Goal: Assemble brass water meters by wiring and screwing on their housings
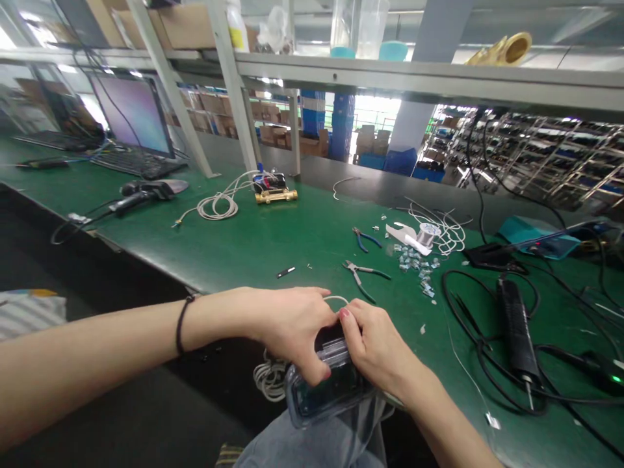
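Note:
Over my lap at the table's front edge, both hands hold a dark boxy device with a clear plastic cover [329, 393]. My left hand [297, 328] grips its left and upper side, with the thumb lying on the clear cover. The fingers of my right hand [375, 344] close round the right side, with the thumb near the upper end. Between the hands a thin pale cable [336, 298] loops up from the top. A coil of white cable [270, 377] hangs below and left of the device. My palms hide much of its body.
On the green table [302, 234] are cutting pliers [361, 273], smaller blue-handled pliers [364, 239], small pale pieces [414, 260], and a solder spool [428, 235]. A black electric screwdriver [517, 331] with cords lies right. Behind stands a brass fitting with a cable [275, 195]; a shelf beam [419, 75] crosses above.

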`<action>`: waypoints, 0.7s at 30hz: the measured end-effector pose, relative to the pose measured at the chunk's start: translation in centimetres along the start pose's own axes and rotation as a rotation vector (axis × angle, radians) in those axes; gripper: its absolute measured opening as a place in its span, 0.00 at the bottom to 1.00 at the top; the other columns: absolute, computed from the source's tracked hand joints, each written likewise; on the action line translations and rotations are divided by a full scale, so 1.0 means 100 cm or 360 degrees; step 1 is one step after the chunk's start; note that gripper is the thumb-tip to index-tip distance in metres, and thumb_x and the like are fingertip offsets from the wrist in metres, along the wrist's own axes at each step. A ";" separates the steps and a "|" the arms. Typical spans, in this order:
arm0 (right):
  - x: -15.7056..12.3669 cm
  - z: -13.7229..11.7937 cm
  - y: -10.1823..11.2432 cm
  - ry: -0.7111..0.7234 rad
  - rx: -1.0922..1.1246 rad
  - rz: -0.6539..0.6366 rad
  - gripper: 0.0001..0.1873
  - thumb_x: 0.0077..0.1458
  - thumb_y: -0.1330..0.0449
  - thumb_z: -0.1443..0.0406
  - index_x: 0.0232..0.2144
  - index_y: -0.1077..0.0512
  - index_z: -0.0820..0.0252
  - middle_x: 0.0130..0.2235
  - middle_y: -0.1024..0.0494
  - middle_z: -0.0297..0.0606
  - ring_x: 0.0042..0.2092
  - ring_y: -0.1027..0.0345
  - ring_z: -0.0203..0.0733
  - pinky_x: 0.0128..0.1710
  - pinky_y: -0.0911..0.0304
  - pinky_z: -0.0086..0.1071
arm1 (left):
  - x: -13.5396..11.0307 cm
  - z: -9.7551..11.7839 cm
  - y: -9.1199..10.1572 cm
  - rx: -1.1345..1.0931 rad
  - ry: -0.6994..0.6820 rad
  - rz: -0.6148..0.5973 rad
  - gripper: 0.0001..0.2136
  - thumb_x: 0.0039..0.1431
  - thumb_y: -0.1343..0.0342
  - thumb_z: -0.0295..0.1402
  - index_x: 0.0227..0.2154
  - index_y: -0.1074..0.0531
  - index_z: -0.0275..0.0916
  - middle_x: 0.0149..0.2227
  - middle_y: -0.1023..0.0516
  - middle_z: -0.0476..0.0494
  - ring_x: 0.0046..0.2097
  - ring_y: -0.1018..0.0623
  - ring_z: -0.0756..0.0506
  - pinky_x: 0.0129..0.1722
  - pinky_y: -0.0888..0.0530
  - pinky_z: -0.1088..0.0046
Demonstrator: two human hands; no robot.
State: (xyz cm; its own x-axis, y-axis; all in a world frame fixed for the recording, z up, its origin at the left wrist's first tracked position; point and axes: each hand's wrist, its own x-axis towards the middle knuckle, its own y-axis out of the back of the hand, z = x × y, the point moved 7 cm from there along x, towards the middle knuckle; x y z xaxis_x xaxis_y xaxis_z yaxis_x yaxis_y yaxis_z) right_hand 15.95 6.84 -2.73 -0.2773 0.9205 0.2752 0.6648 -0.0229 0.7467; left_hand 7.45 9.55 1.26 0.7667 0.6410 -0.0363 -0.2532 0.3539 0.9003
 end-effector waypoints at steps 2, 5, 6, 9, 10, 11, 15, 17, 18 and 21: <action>0.001 -0.002 -0.001 0.0027 -0.0054 -0.0016 0.19 0.62 0.56 0.66 0.23 0.33 0.61 0.27 0.31 0.35 0.29 0.39 0.34 0.31 0.45 0.29 | -0.012 0.011 -0.010 0.0142 -0.0189 -0.0073 0.13 0.35 0.35 0.36 0.28 0.26 0.41 0.29 0.23 0.48 0.36 0.23 0.43 0.60 0.40 0.59; 0.000 -0.002 -0.001 0.0046 -0.0070 0.0021 0.20 0.63 0.57 0.66 0.23 0.31 0.61 0.27 0.29 0.37 0.30 0.37 0.35 0.33 0.44 0.29 | -0.042 0.009 -0.012 0.0287 0.0058 0.0438 0.22 0.40 0.36 0.39 0.41 0.28 0.40 0.44 0.26 0.40 0.50 0.29 0.36 0.56 0.37 0.56; -0.001 -0.001 -0.001 0.0040 -0.0051 0.0033 0.20 0.63 0.57 0.66 0.23 0.31 0.61 0.27 0.29 0.37 0.31 0.36 0.35 0.34 0.43 0.29 | -0.055 0.003 -0.014 0.0256 0.0233 0.0625 0.22 0.43 0.37 0.41 0.43 0.30 0.40 0.46 0.27 0.39 0.50 0.30 0.36 0.53 0.34 0.56; -0.001 0.002 -0.002 -0.0001 0.0037 0.0050 0.21 0.63 0.56 0.65 0.24 0.29 0.61 0.27 0.28 0.37 0.31 0.35 0.35 0.35 0.43 0.29 | -0.085 -0.017 -0.041 -0.0127 0.0619 0.0769 0.18 0.52 0.42 0.45 0.43 0.31 0.41 0.41 0.26 0.42 0.42 0.27 0.41 0.42 0.28 0.63; -0.002 0.002 -0.001 -0.0012 0.0062 0.0057 0.21 0.63 0.56 0.65 0.24 0.28 0.61 0.27 0.27 0.37 0.31 0.35 0.35 0.35 0.43 0.29 | -0.089 -0.021 -0.050 -0.0286 0.0688 0.0728 0.17 0.53 0.43 0.46 0.41 0.31 0.41 0.39 0.26 0.44 0.39 0.27 0.42 0.39 0.28 0.65; -0.002 0.001 0.000 -0.0021 0.0074 0.0063 0.22 0.63 0.57 0.64 0.24 0.28 0.61 0.26 0.27 0.37 0.31 0.35 0.35 0.35 0.43 0.29 | -0.091 -0.024 -0.056 -0.0422 0.0729 0.0681 0.17 0.53 0.44 0.46 0.40 0.31 0.41 0.37 0.26 0.46 0.38 0.26 0.44 0.37 0.29 0.68; -0.009 -0.004 0.013 -0.0083 0.0139 0.0121 0.24 0.64 0.58 0.62 0.24 0.27 0.60 0.25 0.27 0.36 0.28 0.35 0.35 0.31 0.44 0.29 | -0.085 -0.019 -0.044 -0.0550 0.0692 0.0618 0.16 0.51 0.42 0.48 0.35 0.29 0.41 0.33 0.26 0.49 0.34 0.28 0.46 0.34 0.32 0.72; -0.012 -0.005 0.022 -0.0125 0.0181 0.0218 0.25 0.64 0.58 0.60 0.24 0.28 0.60 0.25 0.26 0.35 0.29 0.34 0.35 0.30 0.45 0.28 | -0.076 -0.015 -0.027 -0.0476 0.0599 0.0616 0.17 0.50 0.42 0.50 0.34 0.28 0.40 0.33 0.26 0.49 0.34 0.28 0.46 0.33 0.32 0.72; -0.013 -0.003 0.026 -0.0146 0.0164 0.0282 0.25 0.64 0.59 0.60 0.24 0.28 0.59 0.26 0.26 0.36 0.29 0.34 0.35 0.31 0.44 0.28 | -0.071 -0.016 -0.020 -0.0436 0.0543 0.0613 0.18 0.50 0.42 0.50 0.35 0.28 0.40 0.33 0.26 0.49 0.35 0.28 0.46 0.34 0.33 0.72; -0.011 0.006 0.027 -0.0210 -0.0025 0.0444 0.26 0.64 0.60 0.61 0.24 0.28 0.60 0.27 0.25 0.37 0.30 0.32 0.36 0.32 0.43 0.28 | -0.053 -0.027 -0.014 -0.0357 0.0367 0.0541 0.20 0.50 0.42 0.49 0.38 0.28 0.39 0.37 0.26 0.47 0.38 0.28 0.45 0.38 0.32 0.70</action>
State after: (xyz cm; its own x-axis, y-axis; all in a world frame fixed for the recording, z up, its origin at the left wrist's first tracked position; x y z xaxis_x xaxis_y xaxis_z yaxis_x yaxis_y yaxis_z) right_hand 18.44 5.95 -1.38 0.0078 0.9206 0.3905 0.6914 -0.2871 0.6630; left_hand 2.18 7.49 -0.91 0.4734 0.8717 0.1264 -0.6084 0.2198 0.7626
